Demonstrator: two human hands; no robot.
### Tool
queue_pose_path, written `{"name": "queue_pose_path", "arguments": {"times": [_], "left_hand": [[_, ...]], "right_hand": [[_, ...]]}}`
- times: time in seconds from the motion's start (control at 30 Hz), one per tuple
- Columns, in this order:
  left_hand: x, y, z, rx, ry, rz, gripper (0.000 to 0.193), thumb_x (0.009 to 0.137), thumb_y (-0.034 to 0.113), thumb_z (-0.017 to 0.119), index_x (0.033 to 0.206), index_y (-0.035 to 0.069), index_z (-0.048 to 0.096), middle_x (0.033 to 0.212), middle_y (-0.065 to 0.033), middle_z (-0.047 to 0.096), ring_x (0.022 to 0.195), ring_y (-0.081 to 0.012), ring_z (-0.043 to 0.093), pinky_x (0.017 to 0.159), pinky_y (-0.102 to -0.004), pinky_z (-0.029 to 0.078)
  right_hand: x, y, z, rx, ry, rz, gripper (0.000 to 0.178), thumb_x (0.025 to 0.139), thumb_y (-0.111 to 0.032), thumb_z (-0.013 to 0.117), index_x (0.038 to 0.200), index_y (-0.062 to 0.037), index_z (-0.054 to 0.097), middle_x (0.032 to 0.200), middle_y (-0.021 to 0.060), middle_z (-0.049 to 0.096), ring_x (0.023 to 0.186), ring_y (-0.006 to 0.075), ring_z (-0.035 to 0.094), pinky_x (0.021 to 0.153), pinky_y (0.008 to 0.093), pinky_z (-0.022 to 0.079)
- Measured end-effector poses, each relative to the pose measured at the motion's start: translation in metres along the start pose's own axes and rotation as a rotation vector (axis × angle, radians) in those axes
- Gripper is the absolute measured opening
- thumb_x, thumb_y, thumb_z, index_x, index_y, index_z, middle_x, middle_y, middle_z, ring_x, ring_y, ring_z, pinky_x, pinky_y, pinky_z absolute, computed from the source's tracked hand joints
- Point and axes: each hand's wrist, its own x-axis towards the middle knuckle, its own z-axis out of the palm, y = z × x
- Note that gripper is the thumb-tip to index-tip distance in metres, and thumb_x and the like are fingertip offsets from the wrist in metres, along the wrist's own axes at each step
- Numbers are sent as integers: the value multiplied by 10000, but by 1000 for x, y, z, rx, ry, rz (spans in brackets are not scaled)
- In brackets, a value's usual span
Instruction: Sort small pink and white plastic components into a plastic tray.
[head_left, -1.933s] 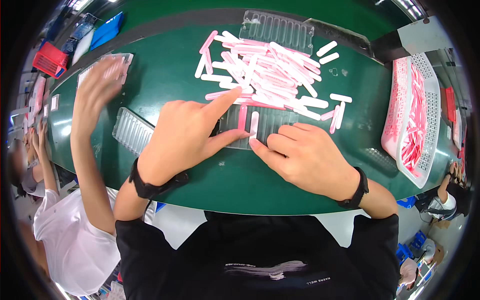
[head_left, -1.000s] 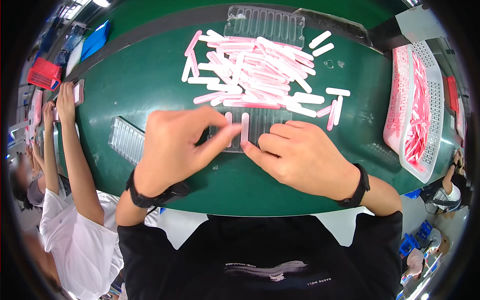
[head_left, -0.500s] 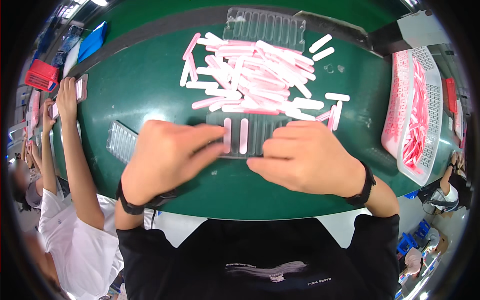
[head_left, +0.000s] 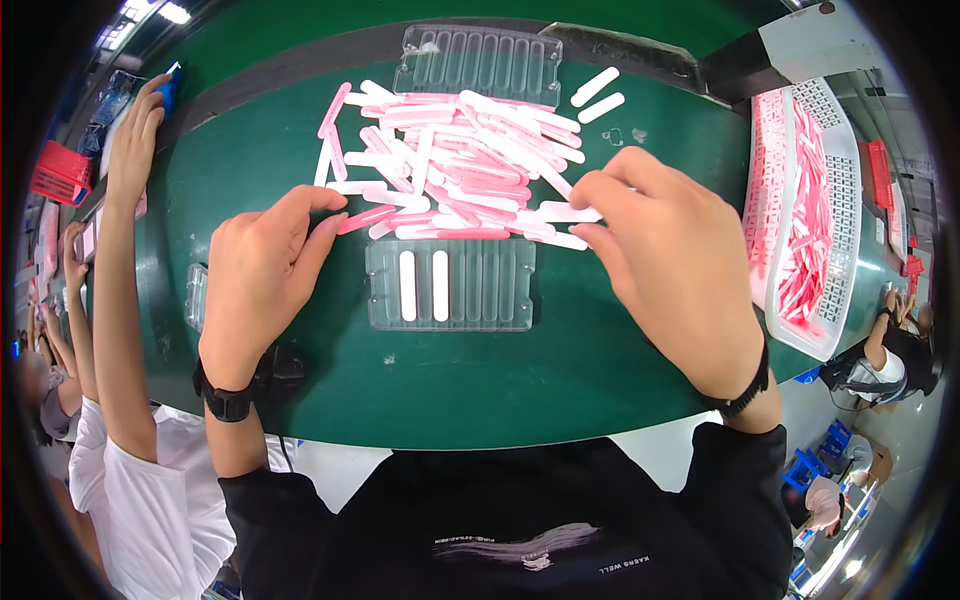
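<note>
A clear slotted tray [head_left: 480, 285] lies on the green table [head_left: 500, 380] in front of me, with two white strips [head_left: 422, 285] set in its left slots. Behind it spreads a pile of pink and white strips [head_left: 460, 165]. My left hand [head_left: 262, 275] reaches toward the pile's near left edge and pinches a pink strip [head_left: 365, 219] with its fingertips. At the pile's right edge, my right hand [head_left: 670, 265] has its fingertips closed on a white strip [head_left: 568, 212].
A second clear tray [head_left: 480, 65] lies beyond the pile. A white basket [head_left: 780, 250] full of pink strips stands at the right. Another clear tray [head_left: 195, 295] shows left of my wrist. Another person's arm [head_left: 115, 250] stretches along the table's left side.
Both my hands have left the clear tray and moved up to the pile, each taking a strip. The tray now shows fully with two white strips in it.
</note>
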Motion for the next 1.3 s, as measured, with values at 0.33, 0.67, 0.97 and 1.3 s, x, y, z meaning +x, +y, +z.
{"name": "queue_pose_path", "arguments": {"times": [0.33, 0.67, 0.97, 1.3], "left_hand": [[-1, 7, 0, -251, -146, -169, 106, 972, 87, 764, 1010, 12, 700, 565, 17, 278, 547, -90, 221, 528, -329, 198], [-2, 7, 0, -250, -163, -175, 127, 1007, 86, 716, 985, 17, 611, 524, -7, 338, 520, -99, 243, 517, -351, 198], [-1, 6, 8, -459, -170, -180, 104, 1097, 125, 601, 1064, 37, 555, 526, -61, 382, 478, -152, 299, 504, -373, 211], [-1, 6, 10, -534, -151, -208, 118, 1100, 144, 610, 1047, 48, 567, 519, -17, 373, 491, -106, 276, 499, -351, 196]], "right_hand": [[6, 6, 14, 28, -21, 48, 135, 875, -87, 799, 936, -64, 681, 915, 84, 645, 798, 328, 678, 692, 425, 520], [24, 15, 16, 281, -48, 59, 135, 940, -114, 754, 891, -43, 650, 734, 109, 668, 666, 297, 687, 617, 410, 508], [34, 22, 27, 1087, 21, 223, 192, 1041, -186, 686, 1047, 4, 663, 798, 55, 776, 677, 49, 686, 452, 203, 451], [33, 15, 25, 1037, 109, 160, 182, 1016, -148, 733, 1012, 20, 662, 757, 20, 739, 608, 19, 525, 595, 211, 413]]}}
